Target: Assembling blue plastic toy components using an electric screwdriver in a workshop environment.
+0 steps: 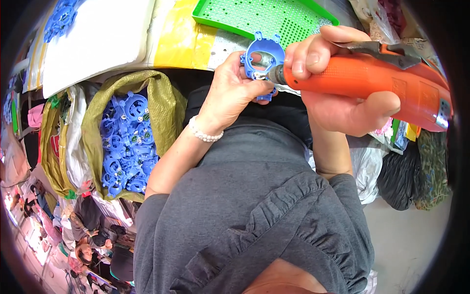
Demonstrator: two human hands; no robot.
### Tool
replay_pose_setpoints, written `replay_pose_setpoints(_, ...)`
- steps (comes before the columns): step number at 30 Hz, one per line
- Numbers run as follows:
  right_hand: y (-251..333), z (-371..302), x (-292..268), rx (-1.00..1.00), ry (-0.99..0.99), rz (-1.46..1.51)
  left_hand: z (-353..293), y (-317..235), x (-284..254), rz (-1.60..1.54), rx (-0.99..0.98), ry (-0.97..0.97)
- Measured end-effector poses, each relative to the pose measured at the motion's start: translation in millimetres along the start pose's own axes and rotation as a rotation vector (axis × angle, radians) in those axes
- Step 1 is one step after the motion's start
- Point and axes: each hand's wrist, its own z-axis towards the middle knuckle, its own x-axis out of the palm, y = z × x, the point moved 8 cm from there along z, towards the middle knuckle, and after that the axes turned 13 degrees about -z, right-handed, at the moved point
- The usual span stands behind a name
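Observation:
Between the fingers and thumb of my left hand (235, 85) is a round blue plastic part (265, 46) with a wide ring opening and small tabs on its edge. My right hand (333, 93) is wrapped round an orange electric screwdriver (357, 73), which lies almost level and has a dark lever on its upper side. Its metal nose (277, 75) meets the lower side of the blue part, close to my left fingertips. The exact contact point and any screw there are too small to make out.
Just beyond my hands lies a green perforated tray (245, 14) with small metal pieces at its right end. An olive woven sack (164, 98) at my left holds several similar blue parts (128, 142). More blue parts (61, 22) lie on a white surface (103, 39) at far left.

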Motion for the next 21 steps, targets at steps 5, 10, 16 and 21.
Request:
replay_pose_setpoints(5,0.2,2.0,1.0,-0.099,0.057,-0.075,0.8,3.1,4.8,-0.014,0.051,-0.023)
replay_pose_setpoints(10,0.0,-8.5,13.5,-0.046,0.094,-0.132,-1.8,1.3,0.0,-0.015,0.175,-0.132)
replay_pose_setpoints(16,-7.6,-5.6,11.2,-0.064,0.065,-0.008,-10.8,-10.9,0.8,0.003,0.203,-0.115)
replay_pose_setpoints(21,15.1,-8.6,3.5,0.030,-0.075,0.052,-6.8,-9.1,-14.6,0.130,0.250,-0.032)
